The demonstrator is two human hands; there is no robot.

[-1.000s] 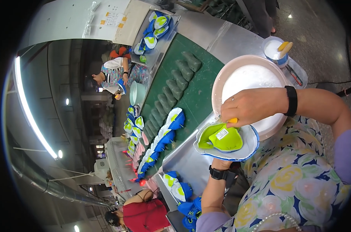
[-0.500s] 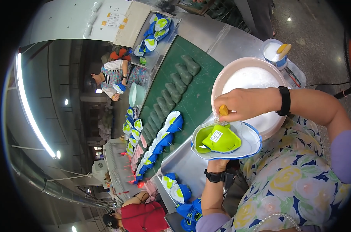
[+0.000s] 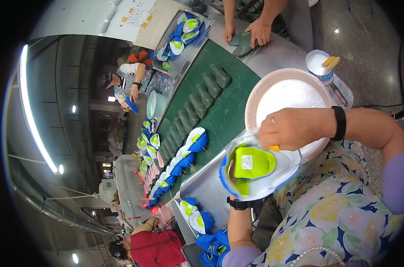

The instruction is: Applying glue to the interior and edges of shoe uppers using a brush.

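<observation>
A blue and white shoe upper (image 3: pixel 280 175) with a lime-green lining and a white label rests on my left hand (image 3: pixel 232 172). That hand supports it from below and is mostly hidden, with a little skin showing at the upper's edge. My right hand (image 3: pixel 282 129) is closed just over the upper, pinching a yellow-handled brush (image 3: pixel 273 147). Most of the brush is covered by my fingers, and the upper is slightly blurred. Beyond my right hand sits a pink basin (image 3: pixel 251 100) of white liquid, partly under my wrist.
Green shoe lasts (image 3: pixel 205 95) and a row of shoe uppers (image 3: pixel 179 162) line the green belt (image 3: pixel 231 104). A cup (image 3: pixel 316 66) holds yellow-handled tools beside the basin. A co-worker's hands (image 3: pixel 259 32) hold a green last at the top. More uppers (image 3: pixel 197 218) lie lower left.
The shoe upper has tilted and shifted slightly down, its opening turning toward me. My right hand has moved a little down with the brush. A co-worker's hands with a green last have appeared.
</observation>
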